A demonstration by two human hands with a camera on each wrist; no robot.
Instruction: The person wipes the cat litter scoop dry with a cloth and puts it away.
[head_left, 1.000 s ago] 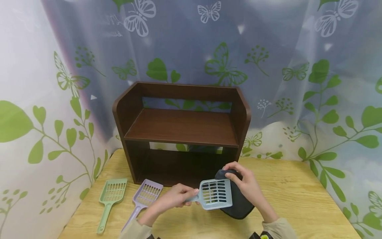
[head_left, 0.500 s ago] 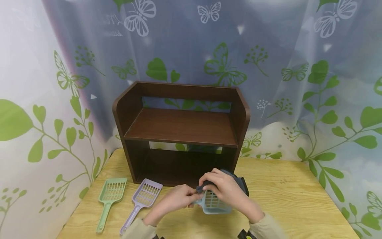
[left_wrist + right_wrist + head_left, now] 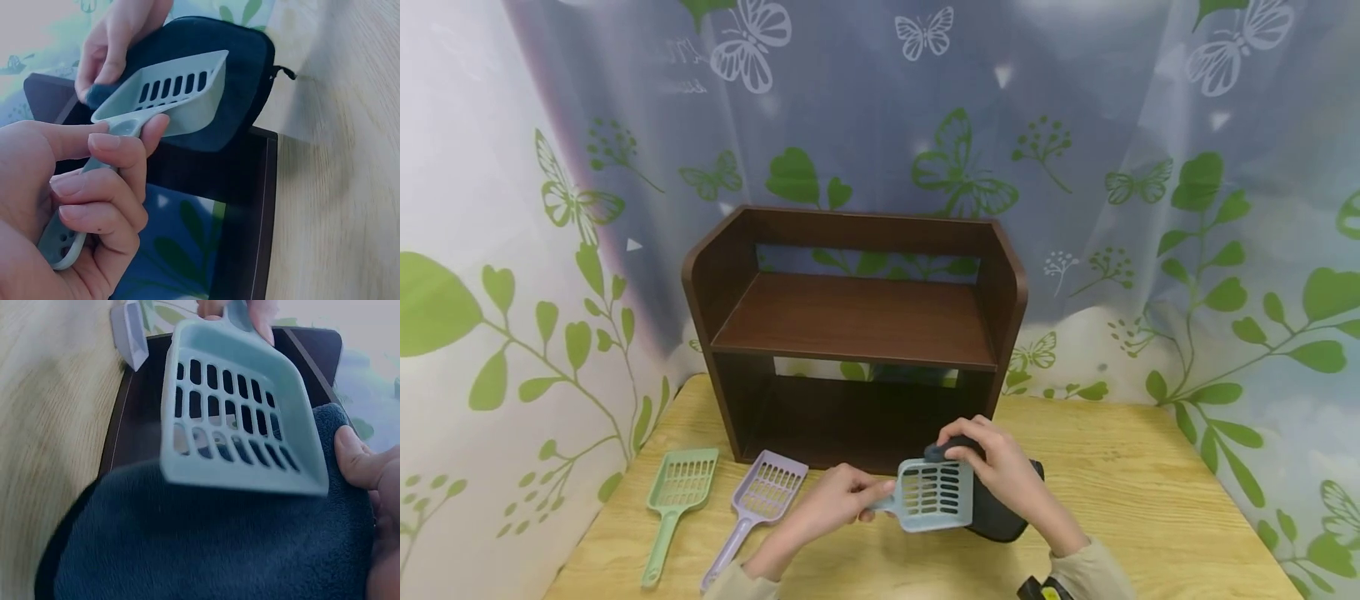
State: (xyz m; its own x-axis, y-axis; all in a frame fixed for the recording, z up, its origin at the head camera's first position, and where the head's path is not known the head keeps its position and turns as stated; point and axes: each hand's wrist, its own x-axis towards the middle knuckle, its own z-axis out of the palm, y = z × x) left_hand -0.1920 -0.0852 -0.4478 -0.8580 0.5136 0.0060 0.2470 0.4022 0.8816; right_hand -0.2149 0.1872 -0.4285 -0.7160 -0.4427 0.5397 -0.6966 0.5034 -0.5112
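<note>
My left hand [image 3: 842, 500] grips the handle of a light blue slotted litter scoop [image 3: 925, 524], fingers curled round it in the left wrist view. The slotted head points right, toward my right hand [image 3: 1000, 471]. That hand pinches a dark blue plush cloth [image 3: 206, 550] with black edging, bunched at the scoop's far side rim. The rest of the cloth hangs below and behind the scoop head. A small black loop [image 3: 285, 72] sticks out from its edge in the left wrist view. Part of the cloth shows through the slots.
A green litter scoop [image 3: 674, 506] and a purple one [image 3: 747, 512] lie on the wooden table [image 3: 1120, 492] at left. Behind my hands stands a dark brown two-tier shelf [image 3: 857, 317]. A patterned curtain [image 3: 865, 100] hangs behind it.
My right hand swept the cloth left over the scoop to its handle end, then drew back right to the far rim. My left hand keeps its grip on the scoop, nearly in place.
</note>
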